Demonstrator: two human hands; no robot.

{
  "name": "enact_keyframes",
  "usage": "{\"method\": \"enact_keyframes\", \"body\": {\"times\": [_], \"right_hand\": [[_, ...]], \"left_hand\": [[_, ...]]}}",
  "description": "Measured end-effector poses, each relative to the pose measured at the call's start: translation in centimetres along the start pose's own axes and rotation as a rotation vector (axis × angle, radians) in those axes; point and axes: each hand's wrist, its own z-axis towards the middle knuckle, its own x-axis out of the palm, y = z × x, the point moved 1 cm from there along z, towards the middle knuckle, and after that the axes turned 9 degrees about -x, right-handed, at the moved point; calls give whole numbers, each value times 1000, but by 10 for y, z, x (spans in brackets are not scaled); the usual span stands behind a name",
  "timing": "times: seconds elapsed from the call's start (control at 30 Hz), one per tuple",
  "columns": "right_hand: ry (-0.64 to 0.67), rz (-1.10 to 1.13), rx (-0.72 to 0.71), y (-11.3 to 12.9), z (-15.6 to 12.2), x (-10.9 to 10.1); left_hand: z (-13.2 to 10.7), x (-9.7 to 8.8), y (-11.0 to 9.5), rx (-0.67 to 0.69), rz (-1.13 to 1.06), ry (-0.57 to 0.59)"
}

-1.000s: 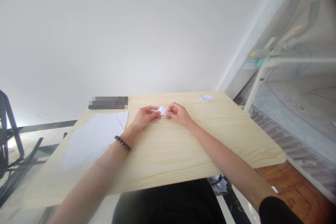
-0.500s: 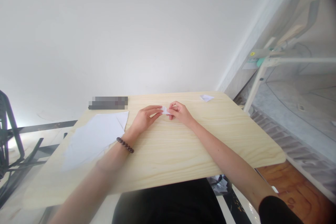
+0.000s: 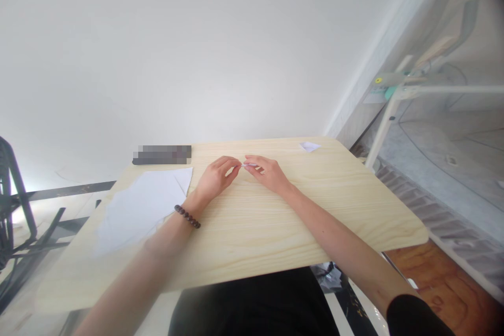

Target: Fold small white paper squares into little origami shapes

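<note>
Between my two hands, a little above the table's far half, is a small piece of folded white paper [image 3: 249, 165], seen nearly edge-on. My left hand [image 3: 217, 176] pinches its left end between thumb and fingertips; a dark beaded bracelet [image 3: 187, 216] circles that wrist. The fingers of my right hand [image 3: 269, 172] close round the right side of the paper and hide part of it. Farther right, near the back edge, lies another folded white paper piece [image 3: 310, 146] with pointed ends.
Loose white sheets [image 3: 145, 205] are spread on the left of the wooden table [image 3: 252, 241]. A dark, pixelated flat object [image 3: 162, 155] lies at the back left. The white wall [image 3: 236, 52] rises behind the table. A pale metal frame [image 3: 380, 136] stands to the right.
The folded paper has turned from showing its face to nearly edge-on. My right hand has shifted slightly left, its fingers now lying over the paper. My left hand has barely moved.
</note>
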Motion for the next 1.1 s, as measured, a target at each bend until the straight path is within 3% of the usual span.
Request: {"method": "enact_keyframes", "body": {"times": [0.33, 0.67, 1.1], "right_hand": [[33, -180, -144, 9, 2, -1], [20, -173, -152, 10, 0, 0], [-30, -156, -171, 2, 1, 0]], "left_hand": [[-1, 0, -4, 8, -24, 14], [-2, 0, -3, -24, -18, 2], [-1, 1, -2, 62, 35, -33]]}}
